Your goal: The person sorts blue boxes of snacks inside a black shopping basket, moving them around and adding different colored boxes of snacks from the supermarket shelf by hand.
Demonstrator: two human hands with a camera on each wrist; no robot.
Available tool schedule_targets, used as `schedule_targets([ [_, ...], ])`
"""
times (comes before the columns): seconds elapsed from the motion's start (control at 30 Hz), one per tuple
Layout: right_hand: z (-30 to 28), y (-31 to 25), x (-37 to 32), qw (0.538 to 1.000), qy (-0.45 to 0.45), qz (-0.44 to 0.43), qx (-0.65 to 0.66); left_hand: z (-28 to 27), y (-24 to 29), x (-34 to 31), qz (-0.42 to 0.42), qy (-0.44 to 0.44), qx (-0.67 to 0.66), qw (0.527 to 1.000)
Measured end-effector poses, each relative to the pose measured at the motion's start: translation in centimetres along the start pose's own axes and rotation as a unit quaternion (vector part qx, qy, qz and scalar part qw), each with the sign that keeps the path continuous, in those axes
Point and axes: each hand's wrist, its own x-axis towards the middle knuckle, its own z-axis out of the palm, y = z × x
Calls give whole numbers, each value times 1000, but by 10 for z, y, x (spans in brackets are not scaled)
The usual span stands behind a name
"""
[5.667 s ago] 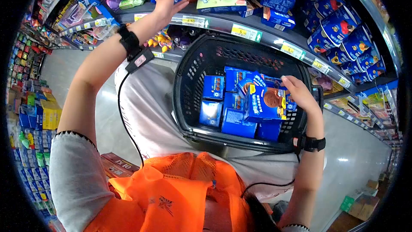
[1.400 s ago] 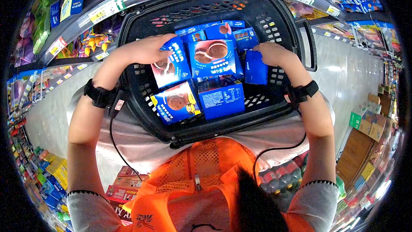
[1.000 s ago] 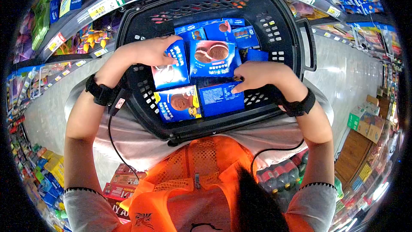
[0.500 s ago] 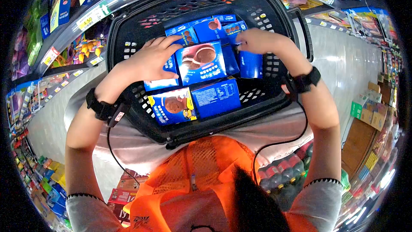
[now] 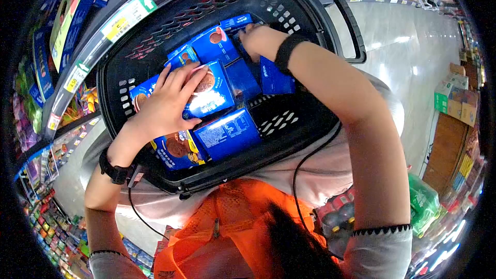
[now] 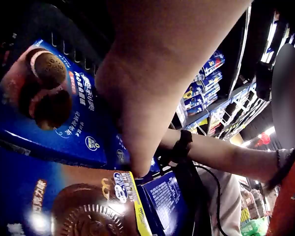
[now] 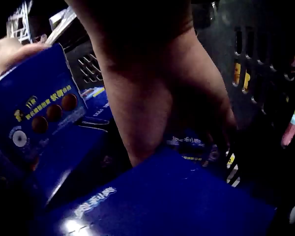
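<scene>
In the head view a black shopping basket [image 5: 170,173] holds several blue cookie boxes. My left hand [image 5: 163,101] lies spread over them, its fingers straight across the large box with a cookie picture [image 5: 212,90]. Its thumb points toward a blue box with printed text [image 5: 227,132]; below the hand is a box with a yellow corner [image 5: 178,150]. My right hand [image 5: 258,40] reaches down at the basket's far right end, beside a small dark-blue box [image 5: 276,76]. The right wrist view shows its thumb [image 7: 140,142] pointing down among the boxes, with the fingertips hidden in shadow.
A shelf edge with price labels [image 5: 126,18] runs along the basket's far left side. The basket's handle [image 5: 356,36] sticks out at the right. Cartons [image 5: 457,95] stand on the floor to the right, and dark-capped bottles [image 5: 338,214] sit beside the person.
Earlier my left hand was at the shelf; since then it has come to the basket and spread over the middle box. My right hand has moved from the front boxes to the far right end.
</scene>
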Motion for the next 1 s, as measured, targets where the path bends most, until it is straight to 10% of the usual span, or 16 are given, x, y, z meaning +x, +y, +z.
schedule_targets([
  [0.57,-31,21,33,966,252,-42,32,-6,-13,-2,-13,-28,-22,999],
  [0.77,-92,2,-12,991,48,-113,50,-3,-16,-6,8,4,-21,1000],
  [1.0,-54,10,13,989,132,-24,65,-11,-15,-9,-30,-50,-13,998],
])
